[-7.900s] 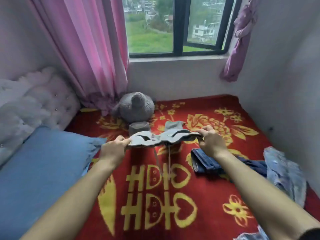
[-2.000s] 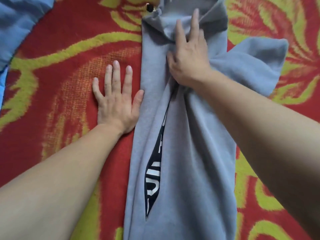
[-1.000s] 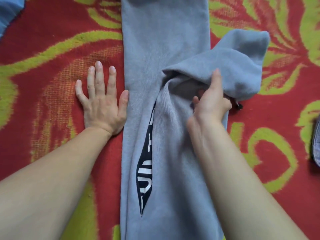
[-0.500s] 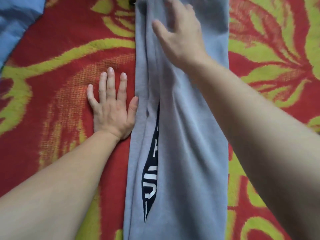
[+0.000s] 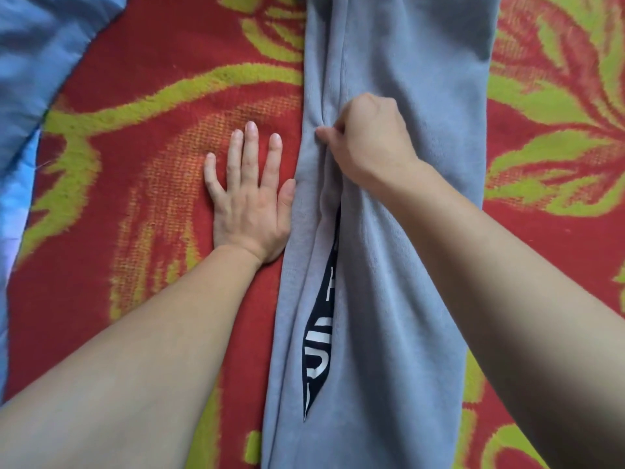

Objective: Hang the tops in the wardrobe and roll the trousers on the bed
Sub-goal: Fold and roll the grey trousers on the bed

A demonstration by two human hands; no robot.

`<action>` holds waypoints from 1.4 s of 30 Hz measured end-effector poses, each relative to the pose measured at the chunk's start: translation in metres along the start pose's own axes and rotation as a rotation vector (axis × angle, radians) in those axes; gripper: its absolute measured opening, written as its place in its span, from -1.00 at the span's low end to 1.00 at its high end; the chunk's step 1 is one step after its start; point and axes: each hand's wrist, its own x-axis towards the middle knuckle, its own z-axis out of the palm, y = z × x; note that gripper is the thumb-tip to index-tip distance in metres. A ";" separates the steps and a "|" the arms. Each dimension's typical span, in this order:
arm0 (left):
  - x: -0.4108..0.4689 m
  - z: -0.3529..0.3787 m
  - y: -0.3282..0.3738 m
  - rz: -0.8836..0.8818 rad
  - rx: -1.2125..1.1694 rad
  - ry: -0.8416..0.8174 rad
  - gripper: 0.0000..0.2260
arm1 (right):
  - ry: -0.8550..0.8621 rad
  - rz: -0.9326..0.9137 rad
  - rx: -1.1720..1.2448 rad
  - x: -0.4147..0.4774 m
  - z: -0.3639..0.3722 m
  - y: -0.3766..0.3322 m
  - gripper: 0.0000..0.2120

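Observation:
Grey trousers (image 5: 406, 265) lie lengthwise on the bed, folded into a long strip, with a dark panel of white lettering (image 5: 321, 319) showing in the gap between the legs. My left hand (image 5: 250, 201) lies flat on the red blanket, fingers straight, its thumb against the trousers' left edge. My right hand (image 5: 368, 140) sits on the trousers with fingers curled, pinching the fold of grey cloth along the inner edge.
The red blanket with yellow-green flower pattern (image 5: 142, 164) covers the bed on both sides of the trousers. A blue pillow or quilt (image 5: 30, 62) lies at the upper left corner.
My right hand has come back down from the top of the trousers and now pinches the inner fold at mid-length. The side flap lies folded in. My left hand stays flat.

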 end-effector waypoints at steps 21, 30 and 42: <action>-0.001 -0.001 -0.002 0.002 -0.036 -0.004 -0.49 | 0.232 0.100 -0.272 -0.054 0.040 0.097 -0.36; -0.003 -0.005 -0.003 -0.011 -0.122 0.011 -0.53 | 0.116 0.097 -0.193 -0.035 0.043 0.117 -0.30; -0.143 -0.040 0.043 0.414 -0.145 -0.070 -0.43 | 0.349 -0.177 -0.296 -0.256 0.098 0.131 -0.38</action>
